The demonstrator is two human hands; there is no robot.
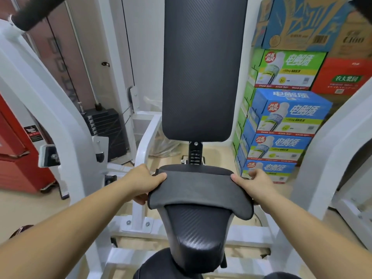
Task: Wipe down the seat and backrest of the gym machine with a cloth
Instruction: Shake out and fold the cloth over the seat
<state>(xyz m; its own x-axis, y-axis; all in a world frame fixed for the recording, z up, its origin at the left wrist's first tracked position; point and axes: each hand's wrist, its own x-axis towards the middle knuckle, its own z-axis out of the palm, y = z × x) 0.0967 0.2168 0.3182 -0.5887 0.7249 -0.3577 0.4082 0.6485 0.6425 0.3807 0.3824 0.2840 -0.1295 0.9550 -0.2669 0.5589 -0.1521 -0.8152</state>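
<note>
From where I sit watching the head view, I have a dark grey cloth (199, 190) stretched flat across the rear half of the seat (198, 234), its two side edges hanging a little past the pad; the left hand (142, 183) pinches the cloth's left edge, thumb on top and fingers curled beneath, and the right hand (254, 184) grips the right edge in the same manner, so both are closed on the cloth and set wide apart, one at either side of the seat. The backrest (202, 67) stands upright behind, apart from the cloth and not touched by it; the front nose of the seat lies bare below the cloth's near edge.

I judge the seat wipe to be the step in hand, with the cloth spread for a two-handed pass (whether the rear part is already clean I cannot tell). The next move, as I read it, calls for drawing the cloth toward me along the pad with even downward pressure from both sides, keeping it taut so it does not bunch at the narrowing nose; the backrest would follow after that.
</note>
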